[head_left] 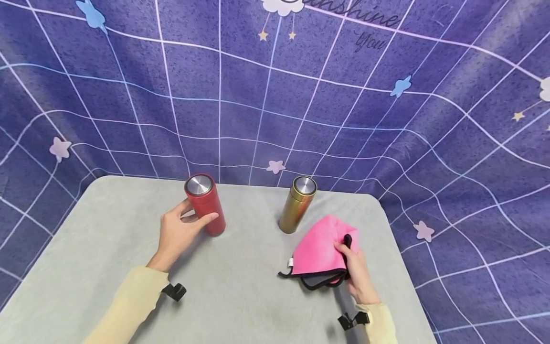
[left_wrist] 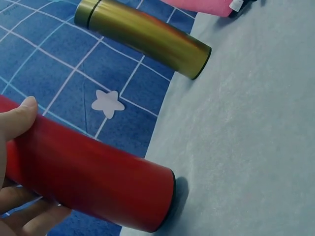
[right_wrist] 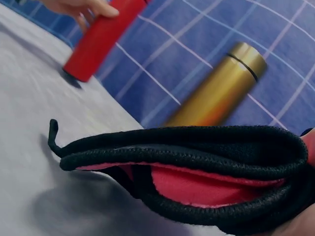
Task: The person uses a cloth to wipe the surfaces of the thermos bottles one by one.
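A red thermos bottle (head_left: 209,205) with a steel-topped lid stands at the left of the table. My left hand (head_left: 178,234) grips it, thumb across the front and fingers behind; its base is right at the tabletop in the left wrist view. To the right, my right hand (head_left: 357,270) holds a folded pink cloth (head_left: 320,246) with black edging, a small black loop and a white tag. The right wrist view shows its layered black edges (right_wrist: 197,147). Between the hands, nearer the cloth, stands a gold thermos bottle (head_left: 296,205), touched by neither hand.
A pale grey cloth covers the table (head_left: 240,291). Behind and beside it hangs a blue-purple curtain (head_left: 240,110) with a white grid and stars. The gold bottle stands near the table's back edge.
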Demonstrator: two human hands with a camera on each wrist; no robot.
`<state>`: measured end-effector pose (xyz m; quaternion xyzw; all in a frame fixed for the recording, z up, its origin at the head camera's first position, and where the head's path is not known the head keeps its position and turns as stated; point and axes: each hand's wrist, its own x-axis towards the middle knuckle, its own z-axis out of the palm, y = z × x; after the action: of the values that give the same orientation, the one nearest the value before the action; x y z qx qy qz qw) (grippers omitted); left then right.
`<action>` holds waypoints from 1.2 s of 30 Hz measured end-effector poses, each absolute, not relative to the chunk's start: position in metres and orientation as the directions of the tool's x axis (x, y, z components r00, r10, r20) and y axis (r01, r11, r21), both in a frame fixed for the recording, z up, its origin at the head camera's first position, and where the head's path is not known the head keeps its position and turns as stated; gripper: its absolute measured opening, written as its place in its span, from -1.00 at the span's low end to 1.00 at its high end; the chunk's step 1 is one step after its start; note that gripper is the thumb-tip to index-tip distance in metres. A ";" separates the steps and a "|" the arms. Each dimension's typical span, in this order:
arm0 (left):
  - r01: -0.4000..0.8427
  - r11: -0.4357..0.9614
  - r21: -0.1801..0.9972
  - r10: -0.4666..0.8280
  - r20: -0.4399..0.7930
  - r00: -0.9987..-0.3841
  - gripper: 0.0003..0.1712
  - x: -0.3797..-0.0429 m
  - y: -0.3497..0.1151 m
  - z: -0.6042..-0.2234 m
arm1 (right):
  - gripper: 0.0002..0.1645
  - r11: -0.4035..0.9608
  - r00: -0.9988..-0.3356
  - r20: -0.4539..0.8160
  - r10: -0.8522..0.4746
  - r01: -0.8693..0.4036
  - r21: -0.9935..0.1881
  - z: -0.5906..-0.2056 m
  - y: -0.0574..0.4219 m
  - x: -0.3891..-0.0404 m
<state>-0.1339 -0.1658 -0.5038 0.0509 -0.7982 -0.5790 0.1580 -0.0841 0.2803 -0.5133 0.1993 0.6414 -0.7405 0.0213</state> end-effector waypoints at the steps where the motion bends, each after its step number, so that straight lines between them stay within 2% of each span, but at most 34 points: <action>1: 0.101 0.325 0.940 -0.265 0.193 -0.945 -0.16 -0.136 -0.166 -0.505 | -0.74 -0.175 -0.919 -0.322 0.228 0.286 -0.942 -0.512 0.286 -0.087; 8: 0.101 0.331 0.938 -0.268 0.196 -0.943 -0.18 -0.148 -0.165 -0.509 | -0.77 -0.202 -0.918 -0.321 0.235 0.277 -0.939 -0.507 0.314 -0.106; 17: 0.083 0.341 0.936 -0.260 0.179 -0.949 -0.16 -0.159 -0.165 -0.514 | -0.92 -0.179 -0.928 -0.278 0.247 0.238 -0.955 -0.503 0.327 -0.125; 27: 0.085 0.374 0.923 -0.221 0.178 -0.959 -0.15 -0.162 -0.162 -0.516 | -0.89 -0.126 -0.907 -0.236 0.348 0.204 -0.971 -0.497 0.354 -0.140; 31: 0.071 0.364 0.929 -0.230 0.164 -0.959 -0.14 -0.161 -0.162 -0.517 | -0.88 -0.084 -0.894 -0.194 0.403 0.176 -0.981 -0.491 0.369 -0.149; 36: 0.066 0.347 0.936 -0.242 0.157 -0.958 -0.11 -0.161 -0.161 -0.518 | -0.82 0.096 -0.871 -0.097 0.481 0.162 -0.982 -0.477 0.389 -0.168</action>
<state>-0.1607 -0.1614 -0.5183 0.0543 -0.8094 -0.5689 0.1350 -0.1681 0.3894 -0.4769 0.2206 0.7296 -0.6350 -0.1256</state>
